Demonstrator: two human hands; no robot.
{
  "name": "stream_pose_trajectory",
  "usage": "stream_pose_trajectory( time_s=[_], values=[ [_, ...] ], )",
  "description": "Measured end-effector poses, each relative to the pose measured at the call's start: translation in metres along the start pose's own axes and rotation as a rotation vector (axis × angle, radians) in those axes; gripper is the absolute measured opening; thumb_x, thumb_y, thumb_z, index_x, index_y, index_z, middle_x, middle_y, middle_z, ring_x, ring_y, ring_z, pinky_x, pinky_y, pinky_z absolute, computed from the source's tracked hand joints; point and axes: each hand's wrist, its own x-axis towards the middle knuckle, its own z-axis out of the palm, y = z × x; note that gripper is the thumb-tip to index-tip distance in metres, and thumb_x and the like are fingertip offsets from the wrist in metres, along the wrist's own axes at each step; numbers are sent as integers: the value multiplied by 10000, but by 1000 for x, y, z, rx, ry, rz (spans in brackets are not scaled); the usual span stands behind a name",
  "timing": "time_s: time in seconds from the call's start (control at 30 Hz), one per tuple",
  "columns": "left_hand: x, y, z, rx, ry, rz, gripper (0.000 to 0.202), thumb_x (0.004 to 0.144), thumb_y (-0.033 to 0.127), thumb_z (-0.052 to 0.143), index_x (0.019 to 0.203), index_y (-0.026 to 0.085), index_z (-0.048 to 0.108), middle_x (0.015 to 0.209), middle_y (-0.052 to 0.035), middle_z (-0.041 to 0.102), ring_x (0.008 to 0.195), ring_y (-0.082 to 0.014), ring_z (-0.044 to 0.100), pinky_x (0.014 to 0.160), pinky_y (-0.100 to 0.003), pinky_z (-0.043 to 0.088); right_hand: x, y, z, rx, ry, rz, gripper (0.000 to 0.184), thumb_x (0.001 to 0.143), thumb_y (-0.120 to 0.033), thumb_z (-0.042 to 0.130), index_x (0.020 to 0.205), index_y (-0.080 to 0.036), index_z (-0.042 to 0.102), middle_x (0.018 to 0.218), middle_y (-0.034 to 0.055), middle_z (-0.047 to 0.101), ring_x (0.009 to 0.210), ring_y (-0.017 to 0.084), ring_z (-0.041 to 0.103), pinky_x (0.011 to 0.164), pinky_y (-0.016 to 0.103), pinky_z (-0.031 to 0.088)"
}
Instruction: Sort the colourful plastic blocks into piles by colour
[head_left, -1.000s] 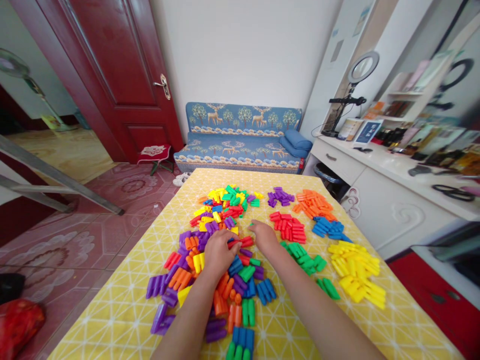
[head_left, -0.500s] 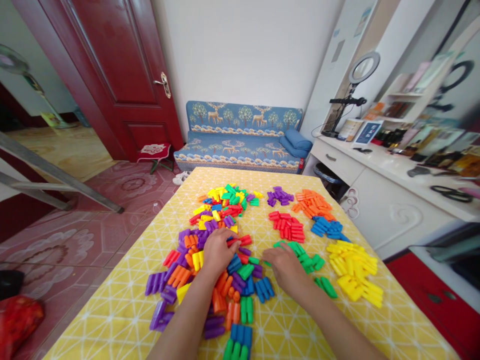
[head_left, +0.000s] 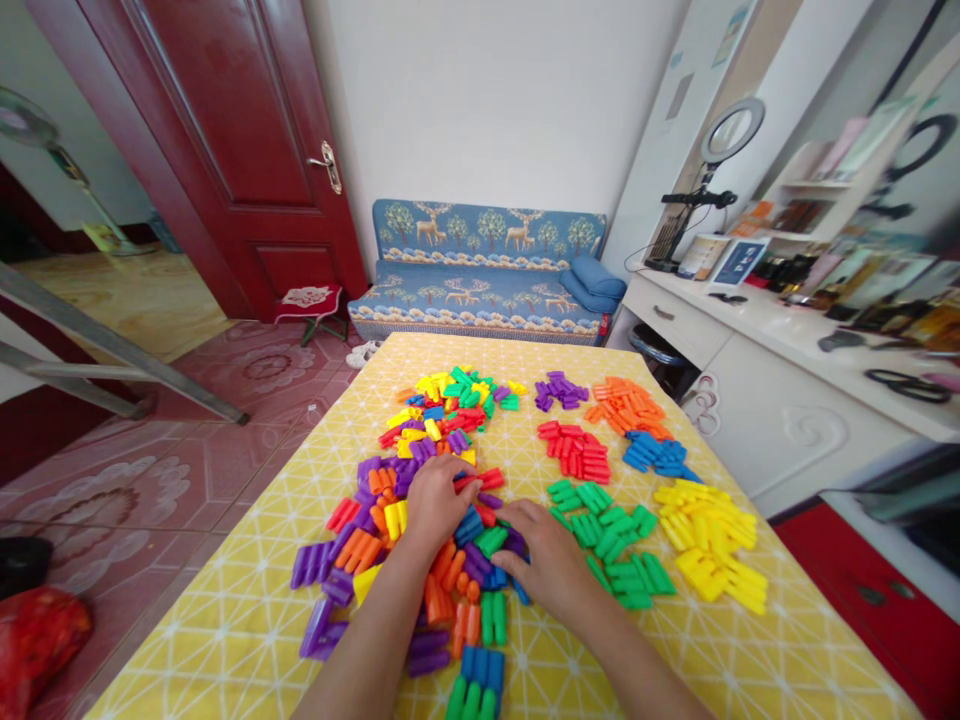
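Observation:
A heap of mixed-colour plastic building blocks (head_left: 375,480), shaped like short joined tubes, covers the left and middle of the table. My left hand (head_left: 439,500) rests on the heap, its thumb and fingers apart beside a red block (head_left: 490,478). At the heap's right edge is my right hand (head_left: 551,555), thumb and forefinger spread over purple and blue blocks and close to a green block (head_left: 493,541). Its palm hides some of the blocks. Right of this hand lies a group of green blocks (head_left: 615,530).
Single-colour groups lie on the right half: red blocks (head_left: 574,452), purple blocks (head_left: 560,391), orange blocks (head_left: 626,405), blue blocks (head_left: 658,455) and yellow blocks (head_left: 709,535). A yellow patterned cloth (head_left: 225,620) covers the table. Beyond stands a blue sofa (head_left: 480,285); a white dresser (head_left: 810,420) is at right.
My right hand has moved left from the green group to the mixed heap, and its fingers have spread. More green blocks now show where it was. My left hand has stayed in place.

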Motion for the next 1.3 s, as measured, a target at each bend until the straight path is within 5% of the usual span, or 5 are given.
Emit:
stream_pose_trajectory(
  time_s=[0.5,0.83,1.0,1.17,1.3],
  values=[
    [0,1,-2,0,24,-14,126,821,274,597,871,227,702,917,-33,697,928,-213,613,856,-336,465,32,3,34,137,235,45,451,721,-73,572,1141,-234,615,1109,50,576,1060,191,543,943,322,426],
    [0,-4,4,18,71,-70,331,831,172,531,1129,217,670,1273,-59,589,1145,-224,568,990,-352,466,29,2,28,188,211,-83,418,697,-102,673,1079,-271,662,1139,45,566,1106,212,506,969,369,396],
    [1,-6,6,63,31,-60,339,830,187,549,1146,202,670,1295,-74,593,1181,-246,552,1043,-396,430,27,2,28,252,212,-165,317,714,-112,684,1000,-248,667,1086,37,617,1068,198,525,948,352,406],
    [1,-3,3,65,20,-81,333,829,189,553,1137,185,680,1281,-89,605,1170,-254,560,1033,-399,437,23,-2,32,352,221,-65,198,737,-139,640,921,-209,655,952,27,661,905,173,589,828,305,457],
    [1,-5,3,55,28,-69,329,818,194,573,1127,207,683,1276,-81,610,1156,-249,572,1024,-400,443,18,0,7,352,366,10,215,764,-208,603,974,-202,643,927,33,674,840,164,602,754,282,463]
  ],
)
